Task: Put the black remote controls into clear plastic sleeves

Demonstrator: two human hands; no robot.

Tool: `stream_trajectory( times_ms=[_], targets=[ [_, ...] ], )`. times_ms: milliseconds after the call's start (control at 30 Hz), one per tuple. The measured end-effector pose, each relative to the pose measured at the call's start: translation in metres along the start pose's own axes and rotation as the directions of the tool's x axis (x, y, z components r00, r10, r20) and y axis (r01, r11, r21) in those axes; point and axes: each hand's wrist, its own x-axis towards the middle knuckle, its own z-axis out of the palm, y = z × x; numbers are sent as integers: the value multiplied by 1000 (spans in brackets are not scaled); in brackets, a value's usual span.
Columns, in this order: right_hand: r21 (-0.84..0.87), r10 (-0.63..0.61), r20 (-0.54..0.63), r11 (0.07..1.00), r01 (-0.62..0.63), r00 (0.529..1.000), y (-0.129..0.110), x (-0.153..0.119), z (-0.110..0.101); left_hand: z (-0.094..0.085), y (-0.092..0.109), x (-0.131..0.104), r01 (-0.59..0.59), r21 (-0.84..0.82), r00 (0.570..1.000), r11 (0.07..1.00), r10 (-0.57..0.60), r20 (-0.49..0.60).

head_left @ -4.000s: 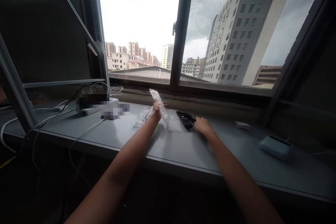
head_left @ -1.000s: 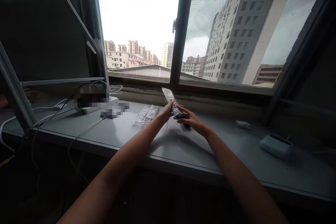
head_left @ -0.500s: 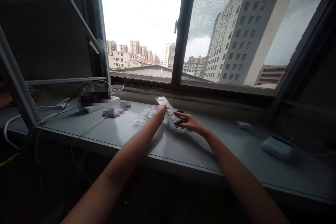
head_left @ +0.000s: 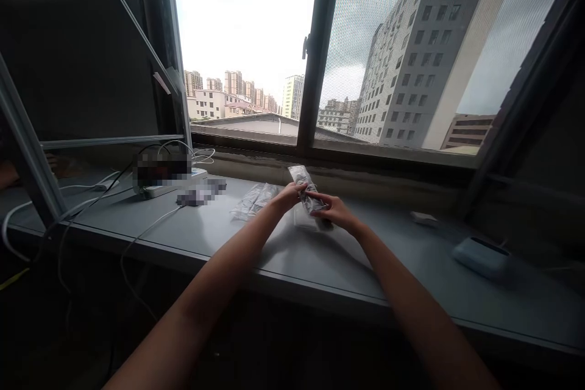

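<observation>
A clear plastic bag with a dark item inside (head_left: 311,200) is held above the grey table (head_left: 219,228). My left hand (head_left: 292,195) grips its left side, fingers closed on the plastic. From the right, my right hand (head_left: 333,209) pinches the lower end between thumb and fingers. Below my hands another clear packet (head_left: 304,219) lies on the table, partly covered by them. To the left, beside my left wrist, are more clear plastic bags (head_left: 251,201), whose contents I cannot make out.
White cables and a power strip (head_left: 178,186) lie at the left by a metal frame (head_left: 31,140). A blurred object (head_left: 201,192) sits nearby. A white adapter (head_left: 423,219) and a blue-grey case (head_left: 481,257) are at the right. Behind is a window (head_left: 247,24).
The bag and my left hand have moved slightly right, and the bag is more upright. My two hands are closer together. The packet beneath shows more.
</observation>
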Motion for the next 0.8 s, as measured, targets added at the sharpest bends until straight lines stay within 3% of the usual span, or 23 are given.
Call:
stream_trajectory(
  times_ms=[133, 333, 433, 667, 800],
  targets=[
    [25, 17, -52, 1000, -16, 999, -8, -3, 2, -3, 4, 9, -10, -82, 977, 997, -7, -213],
    [27, 22, 29, 999, -23, 999, -16, -7, 5, -22, 10, 16, -70, -110, 897, 991, 15, -441],
    [-3, 20, 7, 1000, -20, 1000, -13, -7, 3, -22, 8, 15, -103, -95, 882, 990, 47, -468],
    [-13, 51, 45, 999, -50, 998, -6, -4, 1, -15, 12, 8, -111, -154, 902, 982, 34, -430],
    [-52, -21, -61, 998, 18, 998, -9, -3, 0, -8, 14, 3, -87, -175, 918, 981, 11, -397]
  ],
)
